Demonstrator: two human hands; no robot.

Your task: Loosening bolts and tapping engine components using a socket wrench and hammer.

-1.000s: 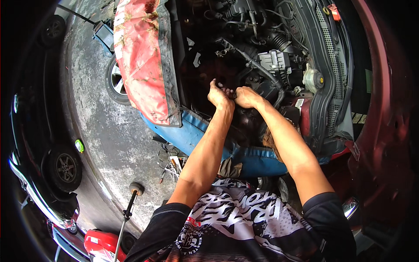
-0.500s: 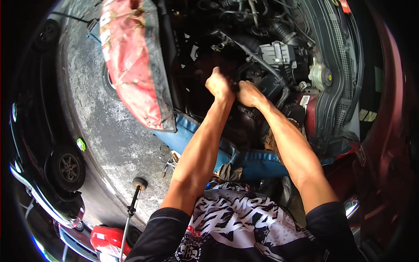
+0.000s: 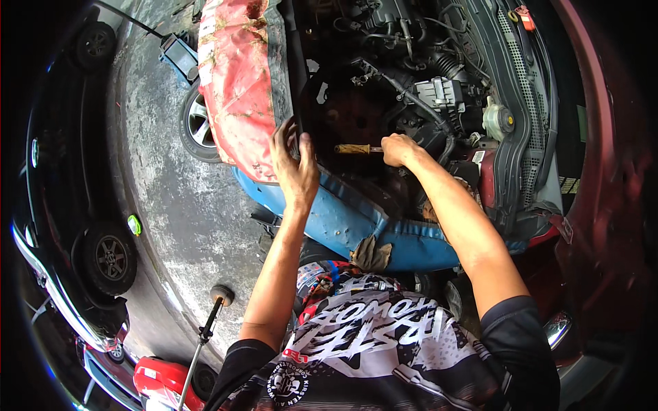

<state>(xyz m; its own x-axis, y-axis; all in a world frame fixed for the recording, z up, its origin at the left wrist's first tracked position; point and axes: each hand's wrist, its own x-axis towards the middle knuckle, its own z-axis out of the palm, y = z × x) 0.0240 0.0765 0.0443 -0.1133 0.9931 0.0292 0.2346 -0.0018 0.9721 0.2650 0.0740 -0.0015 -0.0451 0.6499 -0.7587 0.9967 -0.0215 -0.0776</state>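
In my right hand [image 3: 401, 150] is a screwdriver with a worn yellow handle [image 3: 353, 148]. The fist is closed round the metal shaft, and the handle points left over the dark gap of the engine bay. The tool's tip is hidden by my fingers. My left hand [image 3: 295, 163] is open, fingers spread, at the corner where the red fender cover [image 3: 236, 89] meets the blue cover [image 3: 343, 205]. It holds nothing, and I cannot tell whether its fingertips touch the red cover.
Hoses, a silver ribbed unit [image 3: 440, 94] and a round whitish reservoir [image 3: 497, 120] fill the engine bay to the right. A brown rag [image 3: 371, 254] lies on the blue cover. Left on the floor are a loose wheel [image 3: 197, 123] and a blue floor jack [image 3: 179, 56].
My two hands have come apart. The left has moved left and down to the cover's edge and opened. The screwdriver now shows in my right hand. The view has shifted somewhat.
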